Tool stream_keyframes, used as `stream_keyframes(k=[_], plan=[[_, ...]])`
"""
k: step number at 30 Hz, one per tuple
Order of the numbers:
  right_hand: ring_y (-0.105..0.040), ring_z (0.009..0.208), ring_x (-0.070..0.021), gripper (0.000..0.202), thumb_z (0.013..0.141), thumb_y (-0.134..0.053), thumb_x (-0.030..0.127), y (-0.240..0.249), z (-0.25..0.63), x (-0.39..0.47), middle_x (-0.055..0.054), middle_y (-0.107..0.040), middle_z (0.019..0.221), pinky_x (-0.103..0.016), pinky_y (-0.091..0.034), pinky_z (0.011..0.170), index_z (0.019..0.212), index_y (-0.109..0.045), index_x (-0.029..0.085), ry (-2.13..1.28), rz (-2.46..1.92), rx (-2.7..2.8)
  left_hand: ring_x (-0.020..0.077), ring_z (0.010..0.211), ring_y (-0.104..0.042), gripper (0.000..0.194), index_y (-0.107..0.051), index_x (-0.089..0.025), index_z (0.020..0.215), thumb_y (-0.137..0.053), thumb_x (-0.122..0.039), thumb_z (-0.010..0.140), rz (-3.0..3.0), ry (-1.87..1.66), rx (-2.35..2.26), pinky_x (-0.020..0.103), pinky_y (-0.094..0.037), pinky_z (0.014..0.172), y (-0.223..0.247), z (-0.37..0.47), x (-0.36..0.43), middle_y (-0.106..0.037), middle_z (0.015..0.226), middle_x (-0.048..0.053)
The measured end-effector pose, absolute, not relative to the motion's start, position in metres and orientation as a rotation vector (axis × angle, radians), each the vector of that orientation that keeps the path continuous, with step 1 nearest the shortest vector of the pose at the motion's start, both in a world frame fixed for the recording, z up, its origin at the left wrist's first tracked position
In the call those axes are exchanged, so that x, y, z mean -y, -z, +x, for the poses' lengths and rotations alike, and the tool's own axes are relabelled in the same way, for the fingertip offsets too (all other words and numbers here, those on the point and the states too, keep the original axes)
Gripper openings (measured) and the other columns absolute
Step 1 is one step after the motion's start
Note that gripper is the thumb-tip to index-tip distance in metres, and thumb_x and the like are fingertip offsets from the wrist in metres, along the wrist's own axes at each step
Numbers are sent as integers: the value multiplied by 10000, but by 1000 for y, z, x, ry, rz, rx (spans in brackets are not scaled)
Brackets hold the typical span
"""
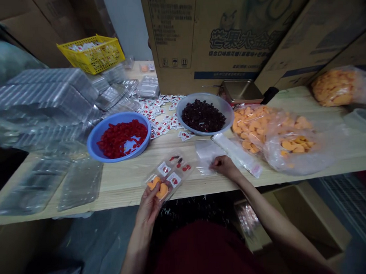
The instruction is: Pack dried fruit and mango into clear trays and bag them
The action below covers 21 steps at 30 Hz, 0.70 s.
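Dark-red clothing (189,253) fills bottom centre; above, the left hand (150,206) clamps a tray (169,174), apparently steadying it, while the right hand (226,166) pinches a clear bag (206,152).

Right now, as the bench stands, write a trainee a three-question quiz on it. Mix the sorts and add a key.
1. Which hand holds the plastic tray?
2. True or false: the blue bowl holds orange pieces.
3. Which lies nearest the right hand?
A) yellow basket
B) clear film
C) big cardboard box

Key:
1. The left hand.
2. False; the blue bowl holds red pieces.
3. B.
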State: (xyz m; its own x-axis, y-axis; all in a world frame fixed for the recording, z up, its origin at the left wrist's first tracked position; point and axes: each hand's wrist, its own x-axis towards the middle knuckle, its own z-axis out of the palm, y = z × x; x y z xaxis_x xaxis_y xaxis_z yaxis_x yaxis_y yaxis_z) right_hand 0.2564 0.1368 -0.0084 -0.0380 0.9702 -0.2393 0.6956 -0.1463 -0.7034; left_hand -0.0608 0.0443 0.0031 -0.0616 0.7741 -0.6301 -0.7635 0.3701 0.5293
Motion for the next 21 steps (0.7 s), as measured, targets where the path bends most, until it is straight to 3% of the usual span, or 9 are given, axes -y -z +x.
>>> stream_keyframes(k=[3,6,9,14,18,21], plan=[[-407,472,-93,358,660,-755,466,14,262,-139,42,-513,493,-217,-293,454,548,-566,183,-1167,-1700,1606,208,923,-721,243,-673,-124,1020,-706,-80,783,49,-1277,-960,402,-608,891,-5,-46,-54,-734,1010,90],[-363,449,-84,410,679,-714,531,15,264,-139,45,-476,460,-216,-260,435,527,-559,184,-1227,-1613,1587,196,922,-717,273,-668,-138,1043,-720,-91,779,65,-1276,-899,395,-605,887,-8,-28,-65,-731,1036,82],[-407,471,-100,317,732,-630,422,15,261,-136,30,-506,486,-226,-307,466,532,-543,192,-1111,-1665,1679,189,889,-723,285,-661,-127,1059,-713,-85,782,86,-1270,-909,359,-620,824,-11,-12,-75,-733,1035,90],[-461,555,-120,59,649,-552,188,19,246,-128,19,-548,576,-246,-341,567,595,-532,201,-825,-1769,1656,189,874,-729,273,-651,-128,1038,-726,-94,778,106,-1291,-924,343,-623,791,-6,-7,-76,-738,1020,87],[-470,569,-131,25,656,-540,191,21,241,-123,18,-547,591,-253,-349,579,638,-538,208,-711,-1788,1603,182,889,-727,297,-648,-134,1039,-743,-92,761,111,-1322,-914,342,-617,821,-2,-15,-70,-743,1002,72],[-503,575,-140,59,656,-572,248,26,244,-125,7,-589,611,-254,-386,578,675,-596,198,-830,-1706,1499,183,891,-724,316,-642,-134,1042,-759,-112,749,115,-1333,-924,359,-610,846,-2,-18,-68,-742,1012,72]])
